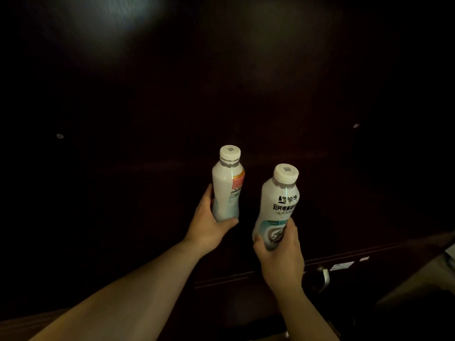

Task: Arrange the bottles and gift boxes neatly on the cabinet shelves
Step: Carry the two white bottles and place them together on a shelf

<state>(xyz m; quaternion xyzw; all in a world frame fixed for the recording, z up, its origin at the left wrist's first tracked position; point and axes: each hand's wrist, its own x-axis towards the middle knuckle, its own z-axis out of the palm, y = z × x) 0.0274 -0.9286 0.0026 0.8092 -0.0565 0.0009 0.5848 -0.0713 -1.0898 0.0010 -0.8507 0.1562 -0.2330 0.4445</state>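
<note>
I hold two white drink bottles upright in front of a very dark wooden cabinet point(246, 107). My left hand point(209, 225) grips the lower part of the left bottle point(227, 188), which has a white cap and an orange patch on its label. My right hand point(280, 252) is wrapped around the base of the right bottle point(278, 207), which shows black printed characters and a pale blue and grey design. The two bottles are apart, the right one closer to me and slightly lower. No gift boxes are visible.
A dark shelf edge point(172, 164) runs across behind the bottles. Two small metal studs point(59, 136) point(355, 125) show on the cabinet. A metal handle point(323, 276) and white stickers point(341, 266) sit on a lower front at the right. Most of the scene is too dark to read.
</note>
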